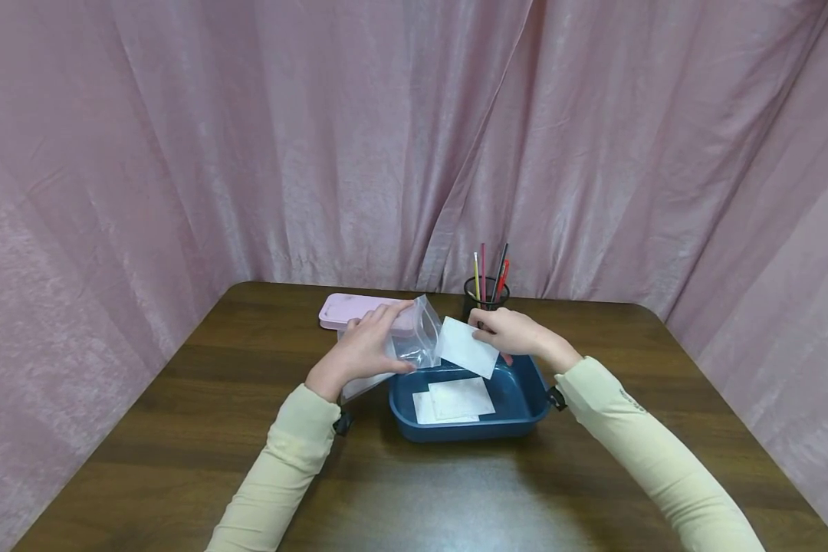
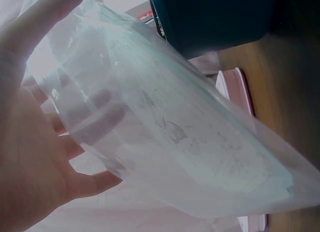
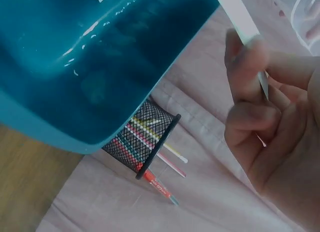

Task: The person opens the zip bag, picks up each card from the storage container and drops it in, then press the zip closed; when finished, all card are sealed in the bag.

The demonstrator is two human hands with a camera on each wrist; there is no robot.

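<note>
My left hand (image 1: 362, 345) holds a clear plastic bag (image 1: 425, 331) by its mouth, thumb and fingers spread apart along the rim. In the left wrist view, white flat sheets (image 2: 200, 137) show through the plastic, and some fingers lie behind it. My right hand (image 1: 514, 333) pinches a white square card (image 1: 465, 349) between thumb and fingers, close to the bag's mouth and above a blue tray (image 1: 471, 434). Two more white cards (image 1: 464, 399) lie overlapping inside that tray. Edge-on, the pinched card (image 3: 240, 16) shows in the right wrist view.
Behind the tray stands a black mesh pen cup (image 1: 486, 295) with several pencils and a red pen. A pink case (image 1: 341, 310) lies at the back, behind the left hand. Pink curtains (image 1: 317, 138) hang around the brown wooden table (image 1: 214, 414).
</note>
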